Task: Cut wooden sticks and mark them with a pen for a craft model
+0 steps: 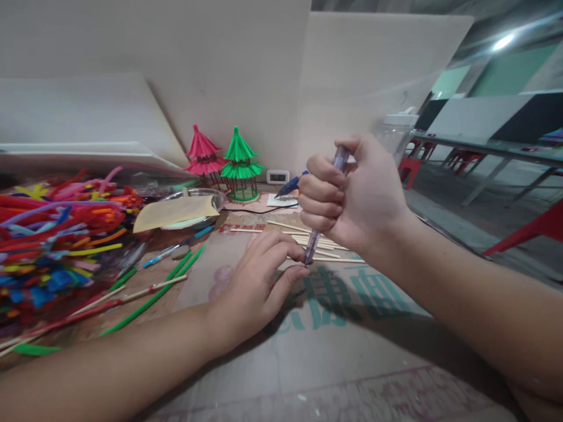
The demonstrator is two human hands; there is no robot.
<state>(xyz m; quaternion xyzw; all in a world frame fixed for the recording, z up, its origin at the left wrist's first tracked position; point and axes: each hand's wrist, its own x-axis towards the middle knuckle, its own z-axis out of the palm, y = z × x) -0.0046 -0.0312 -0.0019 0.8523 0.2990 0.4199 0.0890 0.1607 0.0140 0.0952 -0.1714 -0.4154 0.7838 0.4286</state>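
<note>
My right hand (352,196) is clenched in a fist around a clear purple craft knife (326,205), held upright with its tip pointing down. The tip meets the fingertips of my left hand (259,281), which presses flat on the cardboard sheet (334,351), pinching something small I cannot make out. Several thin wooden sticks (308,237) lie just behind both hands.
A heap of coloured pipe cleaners (53,234) fills the left. Green sticks (158,290), a blue pen (176,249) and a bowl under yellow paper (185,211) lie nearby. Red (203,153) and green (240,164) model pavilions stand at the back, a blue glue gun (291,184) beside them. Red chairs (528,231) and tables stand right.
</note>
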